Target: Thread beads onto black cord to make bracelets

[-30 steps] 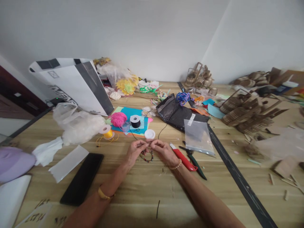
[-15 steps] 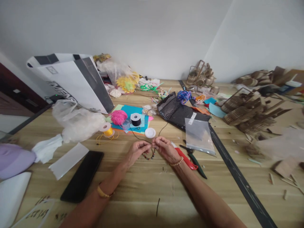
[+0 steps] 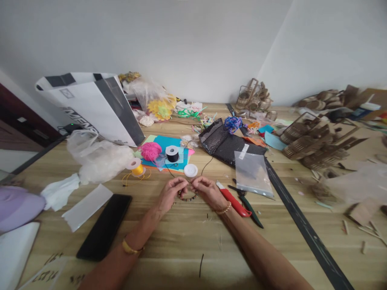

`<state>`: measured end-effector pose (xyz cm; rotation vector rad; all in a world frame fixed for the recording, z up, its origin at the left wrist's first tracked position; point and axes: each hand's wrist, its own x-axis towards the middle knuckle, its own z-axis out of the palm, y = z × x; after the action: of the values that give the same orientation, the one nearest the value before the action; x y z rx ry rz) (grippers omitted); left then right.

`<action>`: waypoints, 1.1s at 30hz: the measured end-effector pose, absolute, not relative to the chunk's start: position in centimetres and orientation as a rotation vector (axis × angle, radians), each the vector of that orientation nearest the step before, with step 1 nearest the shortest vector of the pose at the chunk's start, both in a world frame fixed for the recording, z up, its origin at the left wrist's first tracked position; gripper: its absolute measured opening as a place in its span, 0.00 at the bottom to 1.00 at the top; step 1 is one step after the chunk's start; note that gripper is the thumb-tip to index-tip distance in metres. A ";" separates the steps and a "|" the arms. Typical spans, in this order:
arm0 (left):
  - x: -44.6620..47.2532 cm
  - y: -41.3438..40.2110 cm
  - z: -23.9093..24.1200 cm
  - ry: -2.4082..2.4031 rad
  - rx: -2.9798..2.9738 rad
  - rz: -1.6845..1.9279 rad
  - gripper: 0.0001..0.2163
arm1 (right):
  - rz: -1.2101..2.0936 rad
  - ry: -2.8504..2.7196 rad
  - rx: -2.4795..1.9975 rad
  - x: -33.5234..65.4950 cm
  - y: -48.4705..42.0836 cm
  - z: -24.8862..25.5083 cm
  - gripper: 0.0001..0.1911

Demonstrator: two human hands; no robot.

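Note:
My left hand (image 3: 169, 194) and my right hand (image 3: 208, 191) meet over the middle of the wooden table (image 3: 187, 249), fingertips pinched together. Between them hangs a small beaded bracelet (image 3: 187, 197) of dark and coloured beads, held at its top by both hands. Thin black cord (image 3: 208, 163) runs from the pinch back toward a black cord spool (image 3: 172, 153) standing on blue paper. A white round lid (image 3: 190, 170) lies just beyond my fingers.
A black phone (image 3: 105, 225) lies front left, a red-handled knife (image 3: 234, 199) and dark pliers (image 3: 249, 207) just right of my right hand. A clear plastic bag (image 3: 252, 174), a black mesh pouch (image 3: 225, 143), pink yarn (image 3: 150, 151), a yellow spool (image 3: 136, 167) and a white shopping bag (image 3: 93, 106) crowd behind.
Both hands stay pinched together on the bracelet; the bead loop has drawn up closer under my fingers. The view shifted slightly.

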<state>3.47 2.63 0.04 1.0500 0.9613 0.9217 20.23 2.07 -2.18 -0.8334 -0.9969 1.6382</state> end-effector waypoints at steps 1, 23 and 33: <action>3.5 2.6 0.2 0.961 1.047 0.934 0.14 | 1.641 -1.043 -0.864 20.2 1.9 -2.1 0.14; 4.1 1.7 0.0 1.215 1.630 0.941 0.09 | 1.619 -0.873 -0.875 18.9 1.6 -2.5 0.13; 4.2 1.7 -0.1 1.207 1.538 0.951 0.08 | 1.537 -0.990 -0.885 18.9 1.5 -2.2 0.10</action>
<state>4.16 1.75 -0.08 1.5383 1.2070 0.9511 18.94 1.50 -2.17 -0.8846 -0.9903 1.5366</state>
